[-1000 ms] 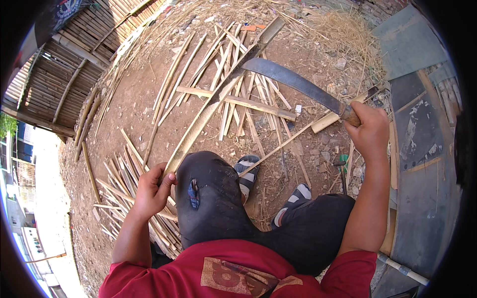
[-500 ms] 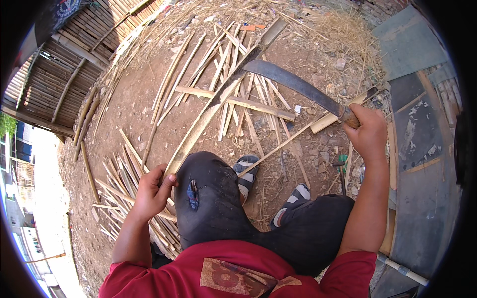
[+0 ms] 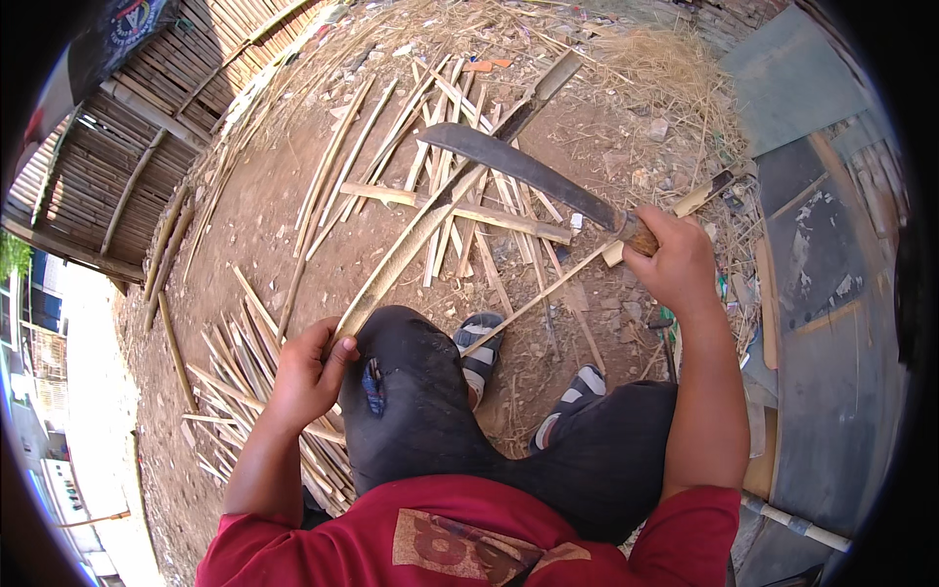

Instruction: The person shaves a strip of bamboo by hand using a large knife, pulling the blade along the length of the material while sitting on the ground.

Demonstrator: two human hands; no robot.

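My left hand (image 3: 315, 370) is closed on the near end of a long split bamboo piece (image 3: 399, 257), beside my left knee. The piece slants up and away to the right, its pale hollow inner side showing. In my right hand (image 3: 675, 256) is the wooden handle of a machete (image 3: 533, 174). Its dark curved blade points to the left and lies across the bamboo in view, covering part of it. Whether the blade touches the bamboo I cannot tell.
Split bamboo strips (image 3: 337, 161) lie scattered on the dirt ahead, with a stacked heap (image 3: 245, 367) at my left. Another bamboo piece (image 3: 699, 196) rests beyond my right hand. Dark flat sheets (image 3: 822, 264) line the right side. A bamboo slat wall (image 3: 108, 166) stands at far left.
The machete and my right hand have moved left, so the blade's tip now reaches past the bamboo piece. My left hand keeps its hold and has barely shifted.
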